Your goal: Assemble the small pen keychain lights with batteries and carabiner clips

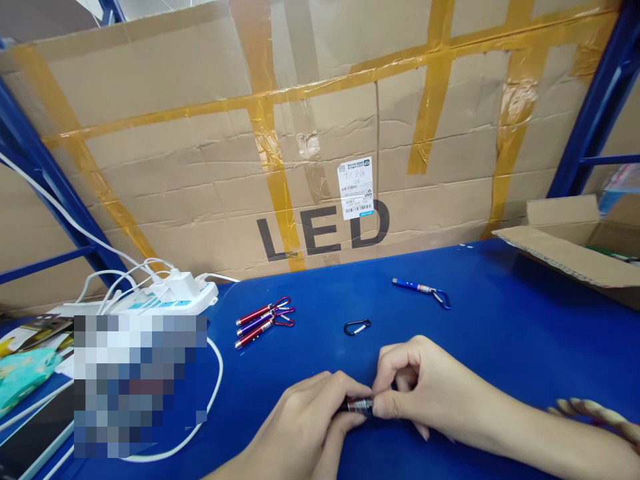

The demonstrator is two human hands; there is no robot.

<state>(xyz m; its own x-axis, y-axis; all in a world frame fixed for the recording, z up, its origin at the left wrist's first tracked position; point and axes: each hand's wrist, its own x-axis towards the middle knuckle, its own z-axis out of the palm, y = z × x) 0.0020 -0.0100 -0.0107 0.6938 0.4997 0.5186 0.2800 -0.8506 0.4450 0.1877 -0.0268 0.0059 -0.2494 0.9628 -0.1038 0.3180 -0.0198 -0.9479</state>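
1. Left hand: thumb and fingers closed on left part of dark cylinder. Right hand: thumb and forefinger pinched at right end. Narrow gap between the two; cannot tell the state of either end, both covered.
2. Cylinder position: near centre, roughly sideways, low over the table. Contact with the table not visible.
3. Main risk, judged: slip of the smooth barrel under twist or pull. Likely cause: fingertip-only hold at right.
4. Second risk: drop and roll across the slick surface, if released by both at once.
5. Just far of the fingers: black carabiner, lying apart from the cylinder. Easily knocked by a careless reach forward.
6. Far left: two red pens and a purple pen, close together. Possible tangle of clips if swept. Far right: blue pen, well apart; lower concern.
7. Left: white cable, curved loosely on the surface. Possible snag on left forearm if drawn outward.
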